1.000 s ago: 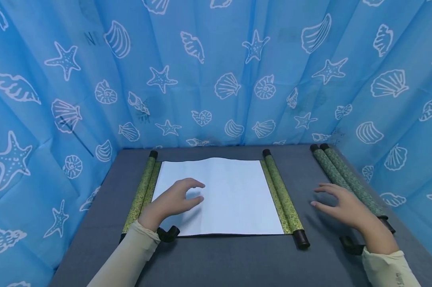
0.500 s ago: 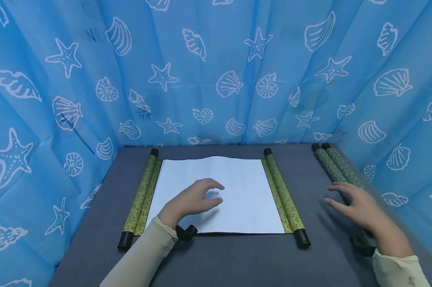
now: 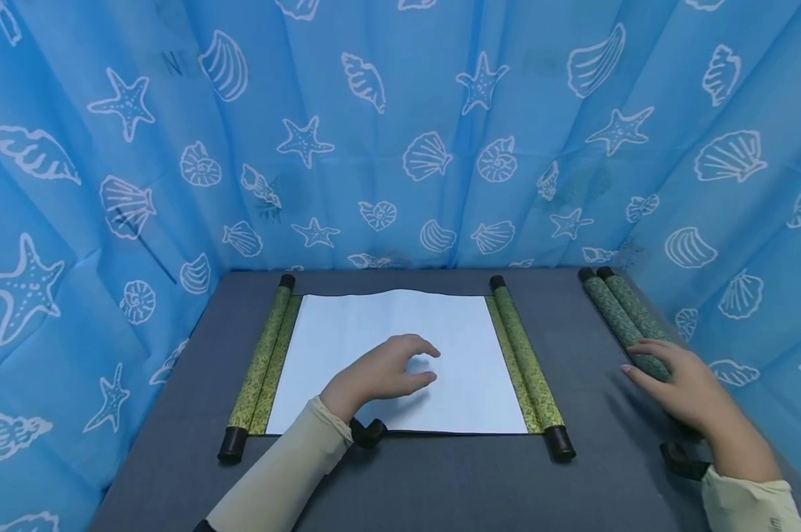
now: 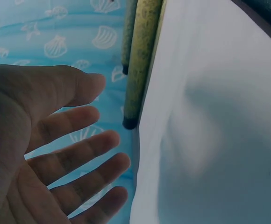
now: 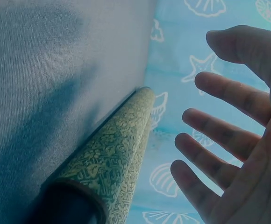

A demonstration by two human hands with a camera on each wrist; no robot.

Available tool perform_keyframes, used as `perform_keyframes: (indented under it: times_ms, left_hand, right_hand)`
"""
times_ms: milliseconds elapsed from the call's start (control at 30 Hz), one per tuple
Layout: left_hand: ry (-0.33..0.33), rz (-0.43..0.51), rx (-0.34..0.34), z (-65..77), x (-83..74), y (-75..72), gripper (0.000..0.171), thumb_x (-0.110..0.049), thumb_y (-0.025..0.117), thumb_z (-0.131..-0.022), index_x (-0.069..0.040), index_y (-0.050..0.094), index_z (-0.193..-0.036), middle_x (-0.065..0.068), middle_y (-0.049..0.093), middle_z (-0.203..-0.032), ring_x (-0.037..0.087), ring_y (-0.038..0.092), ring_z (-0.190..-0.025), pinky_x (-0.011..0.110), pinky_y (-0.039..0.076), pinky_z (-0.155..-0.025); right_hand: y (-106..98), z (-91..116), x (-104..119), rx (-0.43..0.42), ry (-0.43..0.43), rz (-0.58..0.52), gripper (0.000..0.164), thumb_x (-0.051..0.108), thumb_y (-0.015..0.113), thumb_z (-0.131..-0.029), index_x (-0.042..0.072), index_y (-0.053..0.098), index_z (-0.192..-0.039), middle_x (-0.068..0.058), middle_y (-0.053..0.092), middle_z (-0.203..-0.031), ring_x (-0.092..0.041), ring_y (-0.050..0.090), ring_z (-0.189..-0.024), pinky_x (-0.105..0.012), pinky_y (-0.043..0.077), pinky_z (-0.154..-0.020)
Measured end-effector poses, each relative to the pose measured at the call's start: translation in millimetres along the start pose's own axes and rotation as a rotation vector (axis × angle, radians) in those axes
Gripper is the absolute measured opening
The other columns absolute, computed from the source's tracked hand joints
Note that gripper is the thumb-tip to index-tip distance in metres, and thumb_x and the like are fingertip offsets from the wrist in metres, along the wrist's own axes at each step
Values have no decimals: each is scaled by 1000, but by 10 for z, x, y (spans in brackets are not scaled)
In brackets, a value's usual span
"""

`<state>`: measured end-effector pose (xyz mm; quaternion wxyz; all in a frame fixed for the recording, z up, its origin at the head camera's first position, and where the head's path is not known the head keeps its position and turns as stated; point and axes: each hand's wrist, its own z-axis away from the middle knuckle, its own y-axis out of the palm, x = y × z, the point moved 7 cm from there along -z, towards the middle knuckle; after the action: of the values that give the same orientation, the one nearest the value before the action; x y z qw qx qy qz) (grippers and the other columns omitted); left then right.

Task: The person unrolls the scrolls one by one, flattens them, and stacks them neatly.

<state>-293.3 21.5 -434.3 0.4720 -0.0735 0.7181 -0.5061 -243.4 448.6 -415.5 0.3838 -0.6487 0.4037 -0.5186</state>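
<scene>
An unrolled scroll lies across the table, its white sheet (image 3: 347,325) between a yellow-green left roller (image 3: 261,362) and a matching right roller (image 3: 527,355), both with black end caps. Over the middle of the sheet hovers my left hand (image 3: 380,377), thumb and fingers apart, with nothing between them; its shadow falls on the paper. My right hand (image 3: 683,384) is held in the same loose way above a rolled-up dark green scroll (image 3: 609,307), hiding its near part in the head view. In the right wrist view this patterned scroll (image 5: 112,154) lies below the spread fingers.
The grey tabletop (image 3: 440,488) runs up to a blue curtain (image 3: 374,185) with white shells and starfish at the back and sides. Black wrist straps (image 3: 369,434) jut out below both hands.
Both hands have drifted right: the left from the sheet's left part to its middle, uncovering the left roller's near end, the right farther over the green scroll. The scrolls have not moved.
</scene>
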Motion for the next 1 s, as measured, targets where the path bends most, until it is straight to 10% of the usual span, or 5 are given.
perform_keyframes:
  times_ms: [1000]
  left_hand:
    - [175,24,-2,-368,-494,323,36,-31,65,-107,-15,69,-139,-1,70,-136,19,67,-124,23,54,-102]
  right_hand:
    - [-101,82,-531,-13,127,-17,53,34,58,-110,-12,58,-137,-46,47,-142,-68,41,-125,-78,38,-88]
